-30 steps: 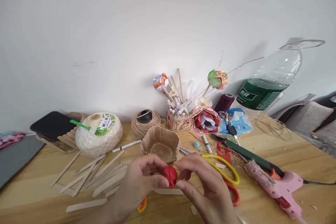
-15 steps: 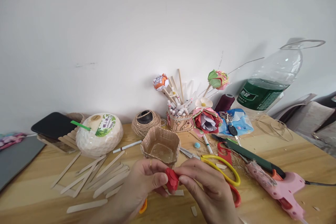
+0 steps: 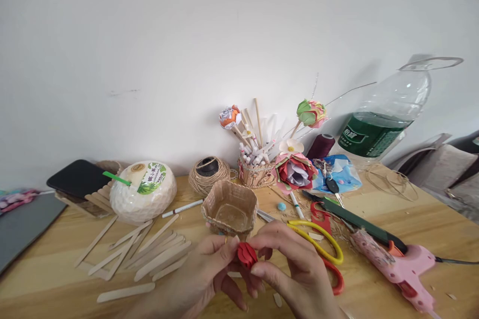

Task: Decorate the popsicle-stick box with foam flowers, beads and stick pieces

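Note:
A small red paper flower bud [image 3: 247, 255] with layered, overlapping petals is held low in the middle of the view. My left hand [image 3: 209, 269] pinches it at its left side, the lower fingers spread out beneath. At its right side are the thumb and index finger of my right hand [image 3: 295, 266], curled closed around the edge of the petals. Just beyond my hands stands a woven, open-topped basket [image 3: 230, 207]. Scissors with yellow and red handles [image 3: 333, 244] lie beside my right hand, partly covered by it.
Wooden craft sticks [image 3: 160, 259] lie scattered at the left, near a wrapped coconut [image 3: 144, 194]. A pink glue gun [image 3: 404, 274] with a cord is at the right. Behind are a twine spool [image 3: 209, 174], a holder [image 3: 258, 174] with pens and paper flowers, and a large bottle [image 3: 381, 114].
The red bud has turned in my fingers and shows more of its petal layers. My left hand's lower fingers have stretched out below it; my right fingers have shifted their hold.

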A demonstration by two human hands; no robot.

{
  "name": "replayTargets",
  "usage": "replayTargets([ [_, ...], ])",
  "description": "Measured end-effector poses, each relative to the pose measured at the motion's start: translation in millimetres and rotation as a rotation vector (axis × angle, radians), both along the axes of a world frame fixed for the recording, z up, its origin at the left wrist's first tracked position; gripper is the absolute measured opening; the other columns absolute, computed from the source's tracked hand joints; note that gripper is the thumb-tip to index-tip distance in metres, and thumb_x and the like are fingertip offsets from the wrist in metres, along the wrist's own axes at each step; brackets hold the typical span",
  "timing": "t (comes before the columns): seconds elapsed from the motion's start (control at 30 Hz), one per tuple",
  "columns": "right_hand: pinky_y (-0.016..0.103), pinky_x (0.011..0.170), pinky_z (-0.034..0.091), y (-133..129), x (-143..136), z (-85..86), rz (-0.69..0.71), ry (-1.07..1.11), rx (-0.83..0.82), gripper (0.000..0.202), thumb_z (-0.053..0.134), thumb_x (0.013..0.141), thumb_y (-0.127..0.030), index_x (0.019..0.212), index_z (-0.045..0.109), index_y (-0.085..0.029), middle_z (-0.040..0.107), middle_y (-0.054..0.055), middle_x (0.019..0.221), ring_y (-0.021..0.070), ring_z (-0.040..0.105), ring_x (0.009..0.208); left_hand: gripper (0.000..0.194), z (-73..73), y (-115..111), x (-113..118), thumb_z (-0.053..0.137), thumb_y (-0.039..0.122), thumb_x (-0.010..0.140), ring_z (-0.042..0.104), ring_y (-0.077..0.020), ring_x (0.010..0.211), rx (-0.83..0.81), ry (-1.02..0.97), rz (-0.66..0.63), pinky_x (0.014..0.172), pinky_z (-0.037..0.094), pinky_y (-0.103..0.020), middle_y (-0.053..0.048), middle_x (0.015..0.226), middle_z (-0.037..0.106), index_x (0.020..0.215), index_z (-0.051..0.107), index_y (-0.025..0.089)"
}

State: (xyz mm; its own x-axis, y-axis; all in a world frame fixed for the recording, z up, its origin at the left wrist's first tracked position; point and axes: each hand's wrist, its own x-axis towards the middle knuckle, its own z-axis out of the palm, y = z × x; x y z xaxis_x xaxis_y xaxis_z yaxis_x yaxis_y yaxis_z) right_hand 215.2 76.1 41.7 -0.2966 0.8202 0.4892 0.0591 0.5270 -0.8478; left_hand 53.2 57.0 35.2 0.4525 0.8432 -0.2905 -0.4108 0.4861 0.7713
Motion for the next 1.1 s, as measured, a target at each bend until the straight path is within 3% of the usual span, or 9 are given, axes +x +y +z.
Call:
replayTargets([
  [0.23, 0.021, 0.051, 0.048, 0.7, -1.5, 0.6, -0.073, -0.042, 0.02, 0.013, 0.071, 0.072, -0.031, 0.069, 0.065, -0.02, 0.062, 0.0, 0.061, 0.0123, 0.057, 0.055, 0.031, 9.3, 0.4, 0.1, 0.07, 0.043, 0.068, 0.06, -0.0106, 0.052, 0.077, 0.19, 0.201, 0.049, 0.047, -0.019, 0.0, 0.061, 0.065, 0.077, 0.064, 0.015],
  [0.37, 0.02, 0.048, 0.047, -0.8, -2.0, 0.5, -0.136, -0.052, 0.12, 0.016, 0.074, 0.069, -0.032, 0.066, 0.064, -0.02, 0.061, 0.0, 0.058, 0.0119, 0.056, 0.052, 0.032, 16.0, -3.5, 0.6, 0.078, 0.04, 0.058, 0.062, -0.0112, 0.058, 0.053, 0.183, 0.225, 0.055, 0.046, -0.02, -0.002, 0.065, 0.07, 0.075, 0.068, 0.014],
  [0.53, 0.022, 0.052, 0.05, -1.3, 0.6, 0.5, -0.044, -0.031, 0.127, 0.016, 0.068, 0.073, -0.036, 0.078, 0.07, -0.022, 0.065, 0.002, 0.065, 0.0137, 0.061, 0.057, 0.028, 17.7, -5.3, 1.2, 0.079, 0.036, 0.058, 0.063, -0.0109, 0.057, 0.014, 0.152, 0.228, 0.054, 0.043, -0.019, -0.001, 0.064, 0.071, 0.073, 0.068, 0.015],
  [0.7, 0.024, 0.059, 0.052, -1.8, 3.9, 0.3, 0.005, -0.042, 0.089, 0.018, 0.06, 0.081, -0.021, 0.096, 0.069, -0.025, 0.066, 0.004, 0.074, 0.0152, 0.063, 0.067, 0.027, 13.8, -3.7, -1.1, 0.077, 0.035, 0.062, 0.066, -0.0119, 0.058, -0.019, 0.055, 0.191, 0.053, 0.043, -0.017, -0.003, 0.067, 0.071, 0.076, 0.067, 0.014],
  [0.9, 0.024, 0.061, 0.052, -1.9, 2.7, -4.6, 0.002, -0.038, 0.095, 0.027, 0.064, 0.076, -0.011, 0.097, 0.068, -0.027, 0.066, 0.002, 0.077, 0.0145, 0.063, 0.068, 0.02, 7.3, -1.8, -1.9, 0.071, 0.031, 0.071, 0.068, -0.0115, 0.059, -0.031, -0.063, 0.13, 0.05, 0.046, -0.014, -0.003, 0.072, 0.071, 0.081, 0.065, 0.015],
  [1.1, 0.022, 0.057, 0.051, -2.0, 1.1, -4.4, -0.042, -0.051, 0.141, 0.02, 0.069, 0.072, -0.011, 0.089, 0.068, -0.023, 0.065, 0.001, 0.072, 0.0128, 0.06, 0.062, 0.02, 9.0, -3.7, -0.1, 0.066, 0.033, 0.076, 0.069, -0.0128, 0.06, -0.033, -0.078, 0.099, 0.049, 0.048, -0.013, -0.003, 0.069, 0.07, 0.083, 0.064, 0.014],
])
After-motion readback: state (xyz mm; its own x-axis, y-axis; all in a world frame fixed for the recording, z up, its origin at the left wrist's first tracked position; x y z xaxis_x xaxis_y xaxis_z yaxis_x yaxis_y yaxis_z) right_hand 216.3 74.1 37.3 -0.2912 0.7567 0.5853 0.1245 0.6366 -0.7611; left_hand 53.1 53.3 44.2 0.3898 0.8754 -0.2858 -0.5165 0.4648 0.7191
